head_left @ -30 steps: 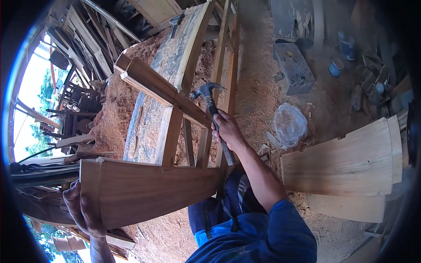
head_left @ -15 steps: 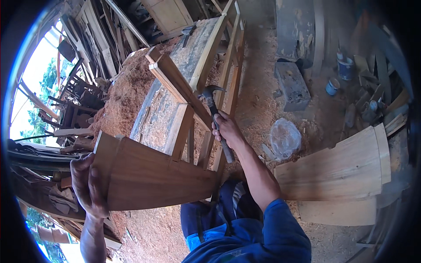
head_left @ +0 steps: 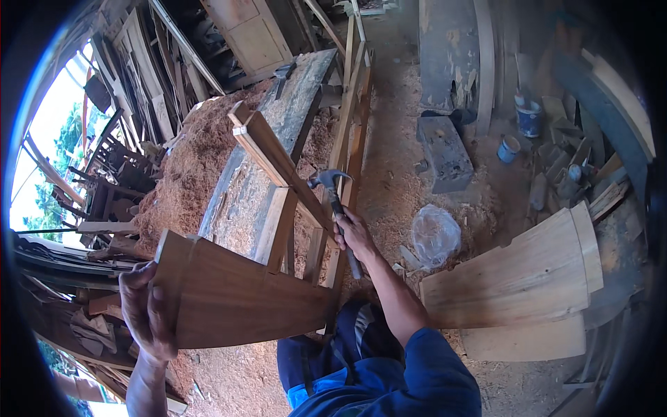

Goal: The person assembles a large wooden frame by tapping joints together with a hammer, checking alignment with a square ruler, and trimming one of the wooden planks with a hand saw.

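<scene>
We grip a tapered brown panel [head_left: 246, 295] with our left hand [head_left: 149, 306], its fingers curled closely over the panel's broad left end. Our right hand [head_left: 354, 234] has its fingers wrapped around the handle of a claw hammer [head_left: 335, 200], just beyond the panel's narrow right end; we cannot tell whether the hammer's head touches anything. A wooden frame [head_left: 281, 214] meets the panel's far edge. Farther beyond the panel runs a grey desk [head_left: 306, 90] strewn with shavings, and a reddish shavings heap [head_left: 184, 167] lies beyond its broad end. Well right of the panel we see a pale board [head_left: 507, 278], and beyond and right of it a clear plastic bag [head_left: 436, 236].
</scene>
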Available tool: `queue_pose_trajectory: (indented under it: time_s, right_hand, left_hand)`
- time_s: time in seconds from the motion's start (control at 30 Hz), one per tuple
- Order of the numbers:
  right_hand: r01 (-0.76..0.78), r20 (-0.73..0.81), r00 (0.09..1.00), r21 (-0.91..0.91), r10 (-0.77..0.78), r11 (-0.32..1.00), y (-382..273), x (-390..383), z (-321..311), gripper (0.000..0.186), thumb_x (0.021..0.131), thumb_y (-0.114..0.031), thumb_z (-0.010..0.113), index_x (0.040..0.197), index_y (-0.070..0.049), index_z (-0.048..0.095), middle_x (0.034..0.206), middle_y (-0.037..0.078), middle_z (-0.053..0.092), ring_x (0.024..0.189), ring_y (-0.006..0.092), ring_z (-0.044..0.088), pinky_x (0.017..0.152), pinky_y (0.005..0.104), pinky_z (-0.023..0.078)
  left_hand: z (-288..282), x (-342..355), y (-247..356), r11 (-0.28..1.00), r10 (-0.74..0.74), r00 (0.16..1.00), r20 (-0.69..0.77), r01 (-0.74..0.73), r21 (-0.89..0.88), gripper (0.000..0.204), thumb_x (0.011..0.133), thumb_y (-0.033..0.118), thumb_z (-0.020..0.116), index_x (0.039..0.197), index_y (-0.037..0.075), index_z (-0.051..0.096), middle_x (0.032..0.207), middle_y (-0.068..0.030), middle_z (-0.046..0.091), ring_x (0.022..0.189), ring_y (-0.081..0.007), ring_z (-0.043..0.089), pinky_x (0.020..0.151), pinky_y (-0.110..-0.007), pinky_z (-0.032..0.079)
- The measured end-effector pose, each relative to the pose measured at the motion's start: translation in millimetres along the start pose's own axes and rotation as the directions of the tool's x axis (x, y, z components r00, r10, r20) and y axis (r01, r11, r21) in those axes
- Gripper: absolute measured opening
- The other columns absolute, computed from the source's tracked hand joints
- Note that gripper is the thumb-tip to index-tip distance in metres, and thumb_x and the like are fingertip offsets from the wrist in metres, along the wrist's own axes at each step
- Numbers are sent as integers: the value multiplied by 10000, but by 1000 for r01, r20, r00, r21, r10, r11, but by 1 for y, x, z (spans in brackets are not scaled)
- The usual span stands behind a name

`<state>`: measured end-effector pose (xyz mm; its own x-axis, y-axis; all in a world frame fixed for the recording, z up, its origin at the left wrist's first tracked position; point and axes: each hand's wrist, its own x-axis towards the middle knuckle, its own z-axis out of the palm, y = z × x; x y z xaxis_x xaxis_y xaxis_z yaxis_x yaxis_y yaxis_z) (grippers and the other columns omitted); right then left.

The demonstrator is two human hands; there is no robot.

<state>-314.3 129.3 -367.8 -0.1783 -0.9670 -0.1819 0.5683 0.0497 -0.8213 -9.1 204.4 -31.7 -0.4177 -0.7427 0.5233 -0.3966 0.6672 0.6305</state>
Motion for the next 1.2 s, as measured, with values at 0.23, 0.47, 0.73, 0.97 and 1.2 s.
queue_pose_trajectory:
  time_s: [0.23, 0.47, 0.73, 0.97, 1.2]
  right_hand:
    - [-139, -428, 903, -238, 25, 961, 86, -146, -100, 264, 1010, -183, 573, 1268, -136, 544, 697, -2, 517, 453, 75, 474, 365, 251, 388]
    - [-514, -521, 853, -845, -8, 149, 174, -396, -182, 414, 946, -242, 521, 1360, -236, 524, 899, 226, 670, 918, 439, 669, 770, 597, 505]
    - [-708, -698, 706, -687, -123, -162, 237, -553, -211, 537, 922, -256, 556, 1435, -197, 407, 1159, 271, 600, 960, 466, 665, 833, 543, 550]
    - [-709, -703, 703, -679, -107, -190, 252, -522, -205, 443, 918, -243, 555, 1346, -132, 526, 1316, 265, 519, 1168, 442, 580, 947, 547, 502]
    - [-656, -656, 750, -754, 88, -24, 233, -454, -222, 476, 925, -279, 561, 1376, -140, 502, 1366, 266, 481, 1230, 443, 526, 976, 550, 481]
  left_hand:
    - [-6, -4, 0, 998, 8, 999, -40, -6, 55, 244, 1006, 105, 480, 1179, -55, 544, 1001, -123, 580, 940, -162, 536, 873, -319, 438]
    - [-15, 2, -2, 960, 96, 995, -39, -82, 266, 245, 1004, 158, 509, 1168, -8, 582, 1009, -194, 671, 951, -300, 672, 856, -378, 497]
    - [-16, 7, -24, 979, 63, 997, -53, -52, 198, 236, 980, 136, 540, 1176, 22, 602, 1046, -174, 690, 978, -280, 685, 874, -365, 500]
    - [-31, 1, -29, 953, 63, 997, -37, -49, 298, 258, 983, 164, 523, 1196, 39, 600, 1120, -169, 697, 1084, -291, 681, 904, -380, 495]
    - [-22, 3, -25, 950, 71, 996, -61, -49, 308, 272, 982, 206, 530, 1204, 66, 598, 1074, -150, 696, 1008, -286, 677, 900, -385, 491]
